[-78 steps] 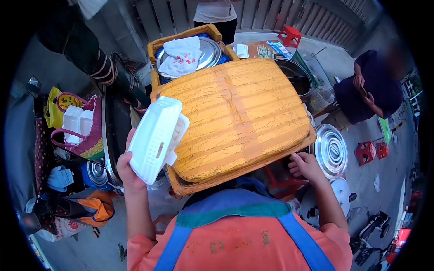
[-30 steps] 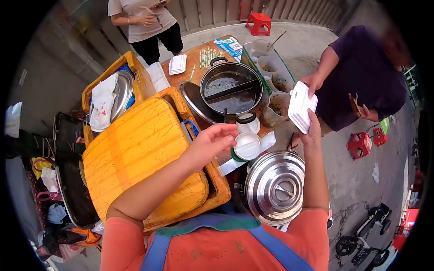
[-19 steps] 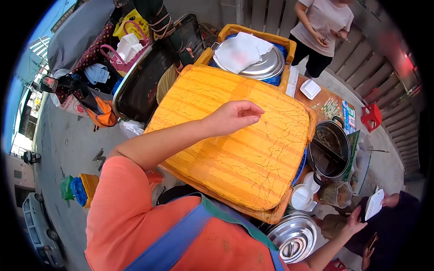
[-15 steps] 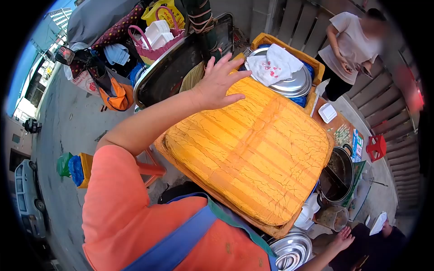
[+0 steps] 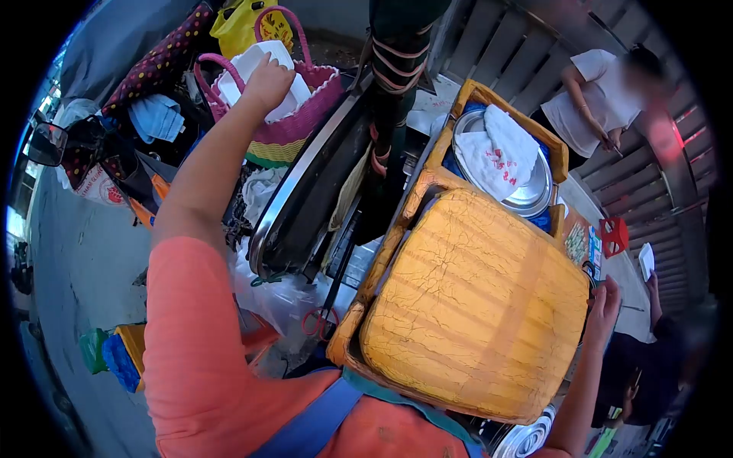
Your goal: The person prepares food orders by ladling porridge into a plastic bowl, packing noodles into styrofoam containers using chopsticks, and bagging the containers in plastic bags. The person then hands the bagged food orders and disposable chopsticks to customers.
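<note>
My left hand (image 5: pixel 271 82) reaches to the upper left, its fingers closed on the edge of white foam takeout boxes (image 5: pixel 238 84). These boxes stand in a pink woven basket (image 5: pixel 321 91) with two looped handles. At the right edge of the large yellow foam lid (image 5: pixel 473 298), my right hand (image 5: pixel 605 307) is raised with its fingers apart, holding nothing I can see. Cracks and strips of tape cover the lid. Behind it, a white cloth with red marks (image 5: pixel 500 156) lies on a round metal lid (image 5: pixel 534 187).
A dark tray with a metal rim (image 5: pixel 305 191) leans beside the basket. Red-handled scissors (image 5: pixel 319 322) hang near the yellow box. One person (image 5: pixel 603 95) stands beyond the stall; another, in dark clothing (image 5: pixel 637 374), holds a white container (image 5: pixel 647 261) at right. A red stool (image 5: pixel 613 237) stands behind.
My left hand has moved from above the yellow lid to the foam boxes in the basket. My right hand has risen beside the lid. The view has turned left.
</note>
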`<state>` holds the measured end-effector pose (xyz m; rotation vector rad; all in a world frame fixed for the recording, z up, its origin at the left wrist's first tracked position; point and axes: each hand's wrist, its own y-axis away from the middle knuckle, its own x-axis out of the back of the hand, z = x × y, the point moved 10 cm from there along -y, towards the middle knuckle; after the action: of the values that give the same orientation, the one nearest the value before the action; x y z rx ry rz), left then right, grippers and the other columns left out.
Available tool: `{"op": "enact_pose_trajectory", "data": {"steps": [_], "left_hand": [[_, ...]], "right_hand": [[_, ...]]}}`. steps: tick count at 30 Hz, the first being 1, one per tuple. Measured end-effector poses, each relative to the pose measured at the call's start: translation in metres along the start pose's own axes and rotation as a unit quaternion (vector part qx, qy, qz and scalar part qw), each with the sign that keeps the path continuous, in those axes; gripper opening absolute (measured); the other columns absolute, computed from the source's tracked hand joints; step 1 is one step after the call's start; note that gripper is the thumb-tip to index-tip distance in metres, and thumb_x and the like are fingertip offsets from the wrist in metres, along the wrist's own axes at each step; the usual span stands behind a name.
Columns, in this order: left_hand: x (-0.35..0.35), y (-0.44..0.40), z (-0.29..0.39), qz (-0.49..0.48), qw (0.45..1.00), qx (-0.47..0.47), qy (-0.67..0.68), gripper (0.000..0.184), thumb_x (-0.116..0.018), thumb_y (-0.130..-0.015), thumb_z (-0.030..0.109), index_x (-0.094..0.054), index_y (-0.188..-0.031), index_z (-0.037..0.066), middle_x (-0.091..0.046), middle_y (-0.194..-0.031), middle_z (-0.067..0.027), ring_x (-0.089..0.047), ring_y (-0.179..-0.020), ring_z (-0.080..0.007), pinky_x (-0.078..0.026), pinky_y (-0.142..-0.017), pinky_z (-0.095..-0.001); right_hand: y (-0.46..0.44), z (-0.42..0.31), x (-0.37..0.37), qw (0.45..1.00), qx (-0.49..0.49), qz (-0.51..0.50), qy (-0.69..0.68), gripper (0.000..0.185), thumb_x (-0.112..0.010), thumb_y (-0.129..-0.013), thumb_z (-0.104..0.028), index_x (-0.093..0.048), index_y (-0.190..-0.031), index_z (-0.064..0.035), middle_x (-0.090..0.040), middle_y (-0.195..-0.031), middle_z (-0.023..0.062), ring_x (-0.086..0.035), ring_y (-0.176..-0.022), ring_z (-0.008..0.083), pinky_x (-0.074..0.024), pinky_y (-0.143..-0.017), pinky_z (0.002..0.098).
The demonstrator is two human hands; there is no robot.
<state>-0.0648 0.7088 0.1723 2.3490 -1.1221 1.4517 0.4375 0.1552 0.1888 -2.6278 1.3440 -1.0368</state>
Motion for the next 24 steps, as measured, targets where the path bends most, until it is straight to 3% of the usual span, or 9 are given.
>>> {"op": "enact_pose_trajectory", "data": {"steps": [2, 4, 7, 8, 10, 12, 14, 18, 24], "left_hand": [[-0.003, -0.001, 0.004, 0.025, 0.999, -0.028, -0.026, 0.02, -0.057, -0.081, 0.016, -0.062, -0.098, 0.007, -0.063, -0.094, -0.0122, -0.056, -0.101, -0.0269, -0.033, -0.101, -0.0421], [0.001, 0.003, 0.004, 0.023, 1.0, -0.02, 0.003, 0.016, -0.051, -0.08, 0.009, -0.065, -0.087, 0.008, -0.064, -0.086, -0.0113, -0.061, -0.089, -0.0251, -0.04, -0.092, -0.0388], [0.001, 0.012, 0.004, 0.028, 0.999, -0.039, 0.005, 0.014, -0.054, -0.078, 0.009, -0.065, -0.086, 0.005, -0.062, -0.085, -0.011, -0.059, -0.086, -0.0245, -0.042, -0.085, -0.0354], [0.003, 0.015, 0.006, 0.03, 0.999, -0.04, 0.007, 0.014, -0.054, -0.078, 0.009, -0.065, -0.086, 0.005, -0.062, -0.085, -0.011, -0.059, -0.086, -0.0245, -0.042, -0.085, -0.0354], [0.009, 0.02, 0.008, 0.051, 0.997, -0.053, -0.017, 0.016, -0.055, -0.076, 0.009, -0.063, -0.089, 0.003, -0.059, -0.089, -0.0109, -0.054, -0.091, -0.024, -0.041, -0.085, -0.0341], [0.008, 0.025, 0.007, 0.056, 0.997, -0.054, -0.023, 0.017, -0.055, -0.076, 0.009, -0.062, -0.089, 0.003, -0.057, -0.09, -0.011, -0.052, -0.093, -0.024, -0.041, -0.086, -0.034], [0.012, 0.029, 0.005, 0.061, 0.996, -0.056, -0.03, 0.018, -0.054, -0.075, 0.009, -0.062, -0.09, 0.003, -0.055, -0.092, -0.0111, -0.05, -0.094, -0.024, -0.04, -0.086, -0.0339], [0.028, 0.034, -0.012, 0.007, 0.995, -0.02, -0.095, 0.021, -0.052, -0.074, 0.007, -0.06, -0.092, 0.003, -0.052, -0.091, -0.0114, -0.049, -0.097, -0.0249, -0.036, -0.095, -0.0362], [0.109, 0.077, -0.079, 0.28, 0.958, 0.008, -0.057, 0.027, -0.05, -0.083, 0.004, -0.056, -0.109, 0.01, -0.057, -0.116, -0.0048, -0.048, -0.118, -0.0225, -0.026, -0.107, -0.0438]], "right_hand": [[-0.046, -0.024, -0.067, 0.98, 0.097, -0.097, 0.142, 0.023, -0.054, -0.089, -0.011, -0.054, -0.11, -0.0033, -0.059, -0.093, 0.0068, -0.057, -0.08, 0.0121, -0.0465, -0.064, 0.0245], [-0.076, -0.073, -0.149, 0.924, 0.14, -0.237, 0.265, 0.021, -0.059, -0.084, -0.013, -0.058, -0.103, -0.0033, -0.062, -0.081, 0.0118, -0.061, -0.074, 0.0234, -0.0491, -0.066, 0.0327], [-0.139, -0.044, -0.247, 0.836, 0.151, -0.334, 0.408, 0.034, -0.062, -0.081, -0.022, -0.058, -0.11, -0.0048, -0.064, -0.099, 0.0152, -0.062, -0.09, 0.0303, -0.0482, -0.081, 0.0372], [-0.161, -0.03, -0.277, 0.822, 0.137, -0.361, 0.419, 0.046, -0.063, -0.081, -0.024, -0.051, -0.123, -0.0104, -0.06, -0.112, 0.0164, -0.057, -0.103, 0.031, -0.0457, -0.089, 0.0368], [-0.196, -0.024, -0.323, 0.832, 0.165, -0.303, 0.435, 0.064, -0.066, -0.077, -0.03, -0.04, -0.135, -0.0202, -0.049, -0.128, 0.0182, -0.049, -0.116, 0.0318, -0.0413, -0.096, 0.0385], [-0.216, -0.004, -0.347, 0.839, 0.034, -0.274, 0.468, 0.079, -0.068, -0.072, -0.036, -0.029, -0.14, -0.0303, -0.039, -0.136, 0.0188, -0.041, -0.123, 0.0344, -0.0379, -0.1, 0.04], [-0.23, 0.037, -0.376, 0.855, 0.002, -0.332, 0.398, 0.076, -0.07, -0.069, -0.037, -0.034, -0.136, -0.0316, -0.042, -0.132, 0.0207, -0.046, -0.118, 0.0365, -0.0388, -0.099, 0.0403], [-0.229, 0.02, -0.358, 0.867, -0.024, -0.257, 0.427, 0.059, -0.068, -0.07, -0.033, -0.046, -0.124, -0.0269, -0.048, -0.121, 0.0189, -0.054, -0.108, 0.0355, -0.0434, -0.093, 0.0401], [-0.232, -0.105, -0.261, 0.907, 0.115, -0.059, 0.4, 0.055, -0.065, -0.068, -0.026, -0.048, -0.121, -0.0256, -0.049, -0.113, 0.0215, -0.055, -0.099, 0.0409, -0.0473, -0.085, 0.0427]]}}
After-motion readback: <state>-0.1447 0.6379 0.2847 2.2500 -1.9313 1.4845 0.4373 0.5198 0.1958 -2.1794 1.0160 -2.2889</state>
